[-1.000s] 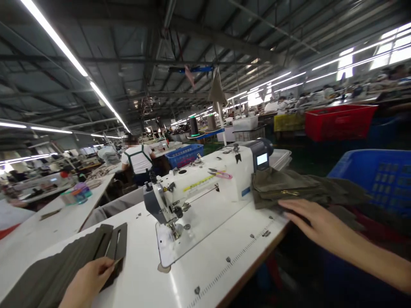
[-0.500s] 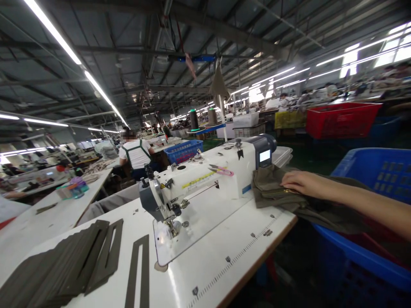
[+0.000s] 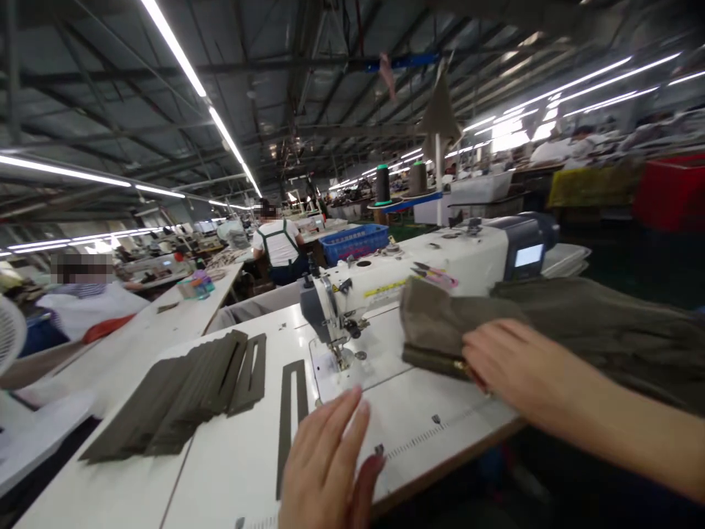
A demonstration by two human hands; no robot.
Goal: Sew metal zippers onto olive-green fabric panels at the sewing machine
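My right hand (image 3: pixel 510 367) grips a dark olive garment piece (image 3: pixel 584 312) by an edge with a brass-coloured zipper (image 3: pixel 440 360). The cloth lies across the right side of the sewing table and hides part of the machine's base. My left hand (image 3: pixel 327 459) is at the table's front, fingers stretched out and holding nothing. It overlaps the lower part of a slotted olive fabric strip (image 3: pixel 291 397). Beyond both hands stands a white sewing machine (image 3: pixel 463 253), its needle area left of the cloth. Pink-handled thread snips (image 3: pixel 438 275) rest on its arm.
A fanned stack of olive fabric pieces (image 3: pixel 181 397) lies on the left of the table (image 3: pixel 220 463). Thread cones (image 3: pixel 382 185) stand behind the machine. Farther back are a blue basket (image 3: pixel 355 245), a red bin (image 3: pixel 672 195) and seated co-workers (image 3: pixel 280 242).
My right hand has pulled the garment piece leftward onto the table, nearer the needle. My left hand has come into view. The camera has turned left, and the near blue basket is out of view.
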